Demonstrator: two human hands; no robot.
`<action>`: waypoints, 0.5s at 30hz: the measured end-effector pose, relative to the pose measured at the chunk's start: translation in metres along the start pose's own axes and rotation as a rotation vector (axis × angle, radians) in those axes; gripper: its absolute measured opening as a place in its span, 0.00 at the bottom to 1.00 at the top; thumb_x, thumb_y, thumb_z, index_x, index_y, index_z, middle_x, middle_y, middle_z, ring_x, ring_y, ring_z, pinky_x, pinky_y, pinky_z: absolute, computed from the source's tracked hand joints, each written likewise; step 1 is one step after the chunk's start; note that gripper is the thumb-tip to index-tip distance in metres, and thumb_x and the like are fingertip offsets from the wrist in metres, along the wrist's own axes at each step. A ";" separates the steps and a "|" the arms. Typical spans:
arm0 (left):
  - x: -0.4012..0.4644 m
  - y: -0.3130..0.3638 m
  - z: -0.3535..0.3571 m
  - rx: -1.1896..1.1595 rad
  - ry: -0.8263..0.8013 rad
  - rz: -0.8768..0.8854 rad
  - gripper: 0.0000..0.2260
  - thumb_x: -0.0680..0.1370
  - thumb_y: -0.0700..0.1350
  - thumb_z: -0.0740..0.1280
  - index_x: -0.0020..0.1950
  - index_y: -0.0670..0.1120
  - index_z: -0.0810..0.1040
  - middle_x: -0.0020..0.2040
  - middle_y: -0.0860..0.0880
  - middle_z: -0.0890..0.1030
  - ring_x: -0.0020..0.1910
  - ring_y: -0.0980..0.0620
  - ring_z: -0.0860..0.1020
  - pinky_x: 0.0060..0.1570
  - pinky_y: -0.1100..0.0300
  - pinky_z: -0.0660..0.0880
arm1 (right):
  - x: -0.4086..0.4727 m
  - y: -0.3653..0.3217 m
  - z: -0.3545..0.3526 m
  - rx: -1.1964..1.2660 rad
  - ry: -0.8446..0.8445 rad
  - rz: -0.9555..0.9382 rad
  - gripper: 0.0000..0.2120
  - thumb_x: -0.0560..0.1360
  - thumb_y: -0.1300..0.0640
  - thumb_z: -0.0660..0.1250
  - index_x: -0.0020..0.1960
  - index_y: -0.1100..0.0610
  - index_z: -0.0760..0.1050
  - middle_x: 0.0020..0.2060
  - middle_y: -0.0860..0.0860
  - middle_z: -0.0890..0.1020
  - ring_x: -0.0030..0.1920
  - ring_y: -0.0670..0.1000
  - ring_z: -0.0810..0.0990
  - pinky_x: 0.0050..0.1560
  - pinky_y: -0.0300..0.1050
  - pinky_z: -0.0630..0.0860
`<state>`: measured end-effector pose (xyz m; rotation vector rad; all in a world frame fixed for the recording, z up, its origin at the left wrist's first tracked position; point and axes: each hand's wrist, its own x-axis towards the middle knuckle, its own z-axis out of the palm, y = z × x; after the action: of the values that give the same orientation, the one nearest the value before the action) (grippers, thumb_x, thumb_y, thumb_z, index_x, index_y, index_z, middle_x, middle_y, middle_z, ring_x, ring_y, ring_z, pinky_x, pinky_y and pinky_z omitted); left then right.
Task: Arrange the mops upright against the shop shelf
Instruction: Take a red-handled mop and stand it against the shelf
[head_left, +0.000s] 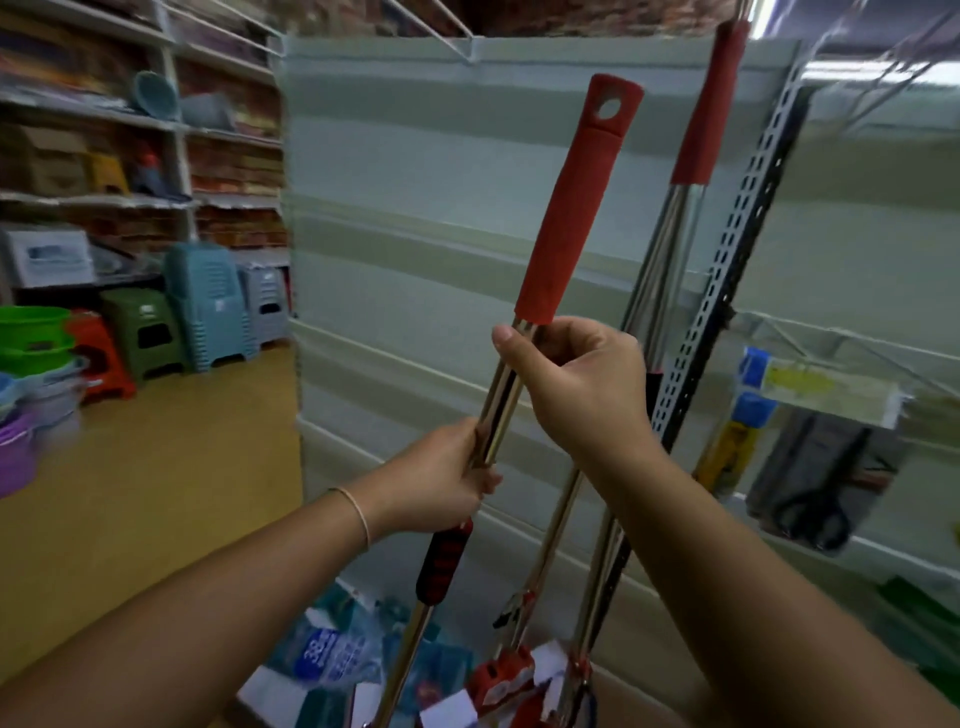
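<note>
I hold a mop (563, 223) with a shiny metal pole and a red foam grip with a hole at its top, tilted to the right. My right hand (582, 384) grips the pole just below the red grip. Lower down, my left hand (441, 480) is closed on the same pole above a red-and-black collar (444, 564). A second mop (670, 260) with a red grip leans upright against the grey shelf end panel (415, 234), behind my right hand. Red mop heads (501, 675) sit near the floor, partly hidden.
A perforated shelf upright (727, 270) stands beside the leaning mop. Packaged goods (810, 395) and scissors hang at the right. Stacked plastic stools (208, 306) and basins (36, 338) line the left aisle on a yellow floor. Plastic-wrapped packages (332, 654) lie at the panel's base.
</note>
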<state>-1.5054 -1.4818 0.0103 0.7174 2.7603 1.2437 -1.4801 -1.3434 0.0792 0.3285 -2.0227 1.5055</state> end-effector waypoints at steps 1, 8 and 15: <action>0.008 0.001 0.000 0.001 -0.001 0.011 0.05 0.75 0.47 0.64 0.48 0.54 0.70 0.42 0.49 0.77 0.45 0.48 0.79 0.52 0.43 0.78 | 0.006 0.002 -0.001 -0.009 0.009 -0.006 0.09 0.73 0.51 0.75 0.41 0.57 0.83 0.27 0.50 0.80 0.27 0.44 0.75 0.31 0.41 0.74; 0.059 0.014 0.000 0.093 0.064 0.056 0.06 0.76 0.47 0.67 0.49 0.50 0.71 0.43 0.48 0.77 0.44 0.49 0.79 0.49 0.48 0.78 | 0.048 0.016 -0.015 -0.058 0.060 -0.025 0.09 0.73 0.50 0.74 0.39 0.55 0.82 0.27 0.48 0.80 0.27 0.45 0.76 0.32 0.47 0.76; 0.094 0.033 -0.006 0.174 0.044 0.125 0.08 0.75 0.49 0.68 0.48 0.49 0.71 0.43 0.49 0.76 0.43 0.49 0.78 0.48 0.48 0.78 | 0.077 0.016 -0.034 -0.131 0.131 -0.048 0.09 0.74 0.51 0.73 0.38 0.53 0.82 0.26 0.45 0.79 0.27 0.43 0.77 0.31 0.40 0.75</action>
<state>-1.5778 -1.4273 0.0528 0.8987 2.9283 1.0583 -1.5394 -1.2951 0.1183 0.2185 -1.9837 1.3230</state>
